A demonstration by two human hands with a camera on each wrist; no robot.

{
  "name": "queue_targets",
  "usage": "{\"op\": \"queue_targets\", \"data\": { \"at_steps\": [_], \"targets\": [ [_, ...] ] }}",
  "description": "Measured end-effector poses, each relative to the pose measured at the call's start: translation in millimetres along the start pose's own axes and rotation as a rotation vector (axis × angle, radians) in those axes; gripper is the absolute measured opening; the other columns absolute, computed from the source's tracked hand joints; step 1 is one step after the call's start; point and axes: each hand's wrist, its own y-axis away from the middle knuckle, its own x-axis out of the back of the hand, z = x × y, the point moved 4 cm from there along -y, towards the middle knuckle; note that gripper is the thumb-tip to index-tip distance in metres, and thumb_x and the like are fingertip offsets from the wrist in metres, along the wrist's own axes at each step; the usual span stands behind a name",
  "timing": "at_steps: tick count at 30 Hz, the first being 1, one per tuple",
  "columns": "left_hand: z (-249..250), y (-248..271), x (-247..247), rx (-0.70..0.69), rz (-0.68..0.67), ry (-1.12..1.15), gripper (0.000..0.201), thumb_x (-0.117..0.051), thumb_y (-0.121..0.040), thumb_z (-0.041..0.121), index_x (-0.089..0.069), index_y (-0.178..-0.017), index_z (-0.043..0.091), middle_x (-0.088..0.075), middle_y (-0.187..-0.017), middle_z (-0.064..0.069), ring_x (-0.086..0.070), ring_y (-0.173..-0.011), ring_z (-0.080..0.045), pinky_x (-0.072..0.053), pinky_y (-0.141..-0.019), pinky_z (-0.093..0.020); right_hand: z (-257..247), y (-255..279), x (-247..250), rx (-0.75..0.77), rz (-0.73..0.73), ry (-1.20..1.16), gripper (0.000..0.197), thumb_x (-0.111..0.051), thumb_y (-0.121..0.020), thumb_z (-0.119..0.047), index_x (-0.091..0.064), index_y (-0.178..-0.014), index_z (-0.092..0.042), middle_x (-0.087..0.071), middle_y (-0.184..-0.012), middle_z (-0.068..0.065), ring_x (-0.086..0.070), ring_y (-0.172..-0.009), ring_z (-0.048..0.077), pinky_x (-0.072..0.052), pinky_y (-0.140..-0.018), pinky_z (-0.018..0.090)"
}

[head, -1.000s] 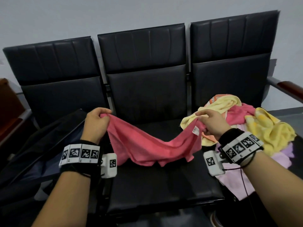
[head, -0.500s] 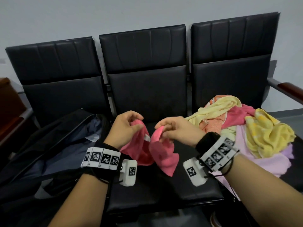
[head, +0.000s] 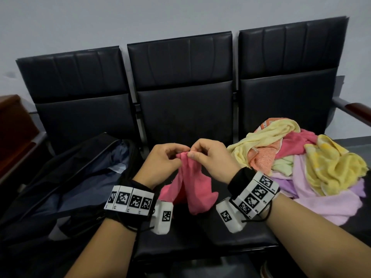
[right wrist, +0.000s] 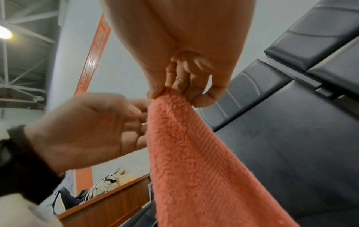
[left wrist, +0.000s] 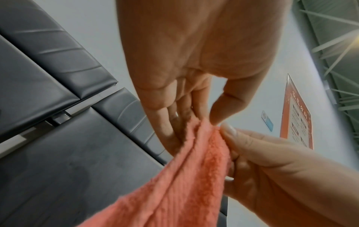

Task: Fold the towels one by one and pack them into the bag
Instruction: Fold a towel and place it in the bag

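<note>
Held towel (head: pixel 192 185) is coral pink with a herringbone weave, seats (head: pixel 180 109) black, pile (head: pixel 313 167) a mix of yellow, lilac, orange, pink.

We hold our left hand (head: pixel 162 160) and right hand (head: pixel 210 157) raised close together, knuckles nearly touching, each with thumb and fingertips pinching the top edge of the pink terry towel (head: pixel 192 185), forearms angled inward.

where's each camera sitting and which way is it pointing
Head: worn on the head, looks down at the chairs; both forearms, left hand, right hand.
Left wrist: looks along the left palm to the pink towel and seat backs.
Right wrist: looks along the right palm to the towel and ceiling.
Shared: both hands pinching the towel's top edge.
</note>
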Motion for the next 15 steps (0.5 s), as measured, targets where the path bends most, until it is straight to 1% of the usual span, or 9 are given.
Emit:
{"op": "queue_targets", "data": {
  "at_steps": [1, 3, 5, 6, 9, 11, 13, 14, 15],
  "targets": [
    [1.4, 0.5, -0.5, 0.001, -0.032, 0.014, 0.041, -0.063, -0.08, -0.01, -0.077, -0.1, 0.023, -0.078, -0.098, 0.003, -0.073, -0.097, -0.011, -0.056, -0.087, -0.022, 0.3, 0.5, -1.7, 0.004, 0.007, 0.006, 0.02, -0.072, -0.087, -0.027, -0.062, -0.071, -0.034, -0.067, -0.071, -0.007, -0.062, -0.069, 0.008, -0.054, -0.067, 0.034],
    [3.4, 1.3, -0.8, -0.005, -0.08, 0.027, 0.033, -0.066, -0.08, 0.001, -0.077, -0.105, 0.02, -0.077, -0.1, 0.0, -0.073, -0.098, -0.015, -0.058, -0.088, -0.027, 0.1, 1.2, -4.6, 0.021, 0.023, 0.024, 0.019, -0.073, -0.086, -0.028, -0.062, -0.072, -0.033, -0.067, -0.071, -0.004, -0.063, -0.07, 0.012, -0.054, -0.067, 0.036],
    [4.7, 2.5, -0.1, -0.007, -0.082, 0.0, 0.027, -0.072, -0.081, 0.011, -0.077, -0.104, 0.023, -0.077, -0.099, -0.001, -0.073, -0.097, -0.016, -0.059, -0.089, -0.031, 0.2, 1.2, -6.0, 0.024, 0.027, 0.028, 0.015, -0.074, -0.086, -0.027, -0.065, -0.074, -0.028, -0.068, -0.072, -0.004, -0.064, -0.07, 0.01, -0.053, -0.066, 0.033],
    [4.6, 2.4, 0.5, -0.007, -0.073, -0.021, 0.025, -0.074, -0.082, 0.012, -0.077, -0.103, 0.025, -0.077, -0.098, 0.0, -0.073, -0.096, -0.015, -0.059, -0.089, -0.033, -0.1, 1.0, -6.4, 0.022, 0.027, 0.032, 0.013, -0.074, -0.086, -0.026, -0.066, -0.075, -0.027, -0.068, -0.072, -0.006, -0.063, -0.07, 0.009, -0.053, -0.066, 0.03],
    [5.0, 0.3, 1.2, -0.023, -0.049, -0.109, 0.023, -0.075, -0.085, 0.009, -0.078, -0.101, 0.026, -0.078, -0.094, 0.005, -0.073, -0.093, -0.009, -0.059, -0.089, -0.036, -2.2, 0.6, -6.4, 0.021, 0.027, 0.054, 0.013, -0.074, -0.085, -0.026, -0.067, -0.074, -0.027, -0.067, -0.07, -0.01, -0.062, -0.07, 0.005, -0.049, -0.065, 0.021],
    [5.5, -1.6, 1.8, -0.064, 0.002, -0.178, 0.022, -0.073, -0.085, 0.005, -0.079, -0.096, 0.024, -0.077, -0.088, 0.009, -0.073, -0.087, -0.005, -0.06, -0.085, -0.035, -4.2, 0.5, -6.2, 0.036, 0.002, 0.087, 0.012, -0.074, -0.085, -0.027, -0.068, -0.076, -0.029, -0.067, -0.069, -0.01, -0.062, -0.071, 0.004, -0.047, -0.065, 0.017],
    [7.0, -1.4, 2.7, -0.108, 0.063, -0.24, 0.024, -0.071, -0.082, 0.0, -0.079, -0.091, 0.021, -0.076, -0.083, 0.01, -0.071, -0.082, -0.001, -0.06, -0.08, -0.032, -4.1, 0.7, -7.3, 0.057, -0.068, 0.162, 0.009, -0.074, -0.085, -0.029, -0.068, -0.078, -0.028, -0.066, -0.069, -0.009, -0.06, -0.075, 0.004, -0.044, -0.067, 0.014],
    [8.4, -0.8, 3.6, -0.129, 0.092, -0.264, 0.025, -0.07, -0.08, -0.002, -0.079, -0.091, 0.019, -0.076, -0.083, 0.01, -0.071, -0.081, 0.0, -0.059, -0.079, -0.03, -1.5, 0.9, -8.8, 0.063, -0.126, 0.21, 0.012, -0.074, -0.085, -0.03, -0.067, -0.076, -0.026, -0.064, -0.067, -0.008, -0.059, -0.076, 0.005, -0.043, -0.067, 0.014],
    [9.9, -0.1, 5.4, -0.154, 0.123, -0.286, 0.027, -0.068, -0.078, -0.004, -0.079, -0.091, 0.017, -0.075, -0.084, 0.009, -0.07, -0.082, -0.001, -0.058, -0.079, -0.027, 3.2, 1.8, -11.3, 0.062, -0.196, 0.267, 0.019, -0.074, -0.084, -0.033, -0.064, -0.072, -0.023, -0.063, -0.065, -0.005, -0.058, -0.074, 0.009, -0.043, -0.066, 0.017]
  ]
}}
